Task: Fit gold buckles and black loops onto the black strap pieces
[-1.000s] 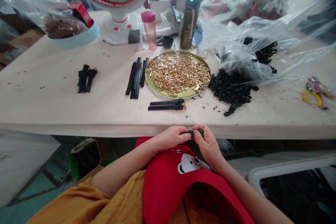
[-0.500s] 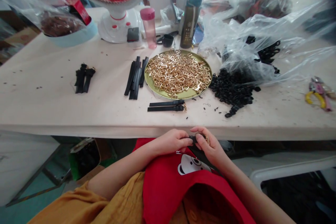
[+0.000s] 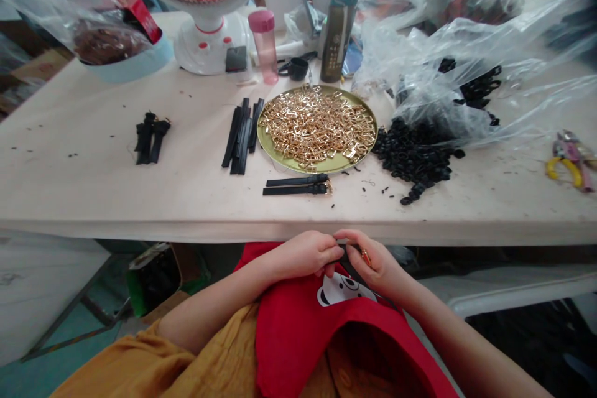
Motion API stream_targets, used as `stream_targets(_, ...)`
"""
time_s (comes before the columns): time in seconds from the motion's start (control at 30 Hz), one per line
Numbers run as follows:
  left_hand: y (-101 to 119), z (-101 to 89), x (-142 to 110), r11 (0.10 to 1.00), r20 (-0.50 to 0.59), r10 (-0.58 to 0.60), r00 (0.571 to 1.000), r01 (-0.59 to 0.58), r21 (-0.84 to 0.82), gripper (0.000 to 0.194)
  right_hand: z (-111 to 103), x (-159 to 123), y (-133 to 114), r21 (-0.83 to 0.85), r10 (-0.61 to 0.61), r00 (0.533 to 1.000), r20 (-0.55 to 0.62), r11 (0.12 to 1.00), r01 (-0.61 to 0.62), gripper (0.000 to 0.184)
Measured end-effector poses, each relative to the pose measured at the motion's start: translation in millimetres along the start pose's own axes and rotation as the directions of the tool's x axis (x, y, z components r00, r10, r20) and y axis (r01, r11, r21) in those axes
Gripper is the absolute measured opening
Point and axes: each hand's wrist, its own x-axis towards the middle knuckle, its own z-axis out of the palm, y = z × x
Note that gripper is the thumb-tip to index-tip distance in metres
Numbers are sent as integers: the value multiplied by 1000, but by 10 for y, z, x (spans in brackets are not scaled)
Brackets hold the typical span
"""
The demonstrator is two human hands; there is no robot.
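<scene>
Just below the table's front edge, my left hand (image 3: 317, 254) pinches a black strap (image 3: 344, 254) between thumb and fingers. My right hand (image 3: 377, 261) is closed on the same strap's other end, where a gold buckle (image 3: 366, 257) shows by the fingers. Most of the strap is hidden by both hands. Two finished-looking black straps with gold buckles (image 3: 296, 189) lie on the table in front of me. Behind them stands a round tray (image 3: 321, 169) heaped with gold buckles (image 3: 317, 124). Several plain black strips (image 3: 240, 137) lie left of it.
A pile of small black loops (image 3: 415, 155) spills from a clear plastic bag (image 3: 433, 99) at right. Yellow-handled pliers (image 3: 566, 168) lie farther right. Bundled black straps (image 3: 150, 140) are at left. A fan (image 3: 200, 43), pink bottle (image 3: 264, 50) and dark bottle (image 3: 338, 31) stand behind.
My hands have drawn slightly closer together around the strap, covering more of it. My right index finger now reaches over towards the left hand. The things on the table stay put.
</scene>
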Motion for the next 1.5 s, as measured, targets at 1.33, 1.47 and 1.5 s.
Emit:
stream_targets(1.33, -157, 11, 117, 999, -149, 15, 989, -20, -32, 26, 243, 129, 35, 280, 193, 933, -304, 954, -106, 33)
stream_targets(1.47, -232, 54, 184, 997, -198, 15, 980, -1, 72, 26, 271, 121, 104, 230, 193, 921, -338, 966, -118, 32)
stream_targets(1.5, -237, 44, 177, 997, -179, 15, 984, -1, 78, 25, 276, 115, 117, 269, 219, 925, -310, 954, -136, 33)
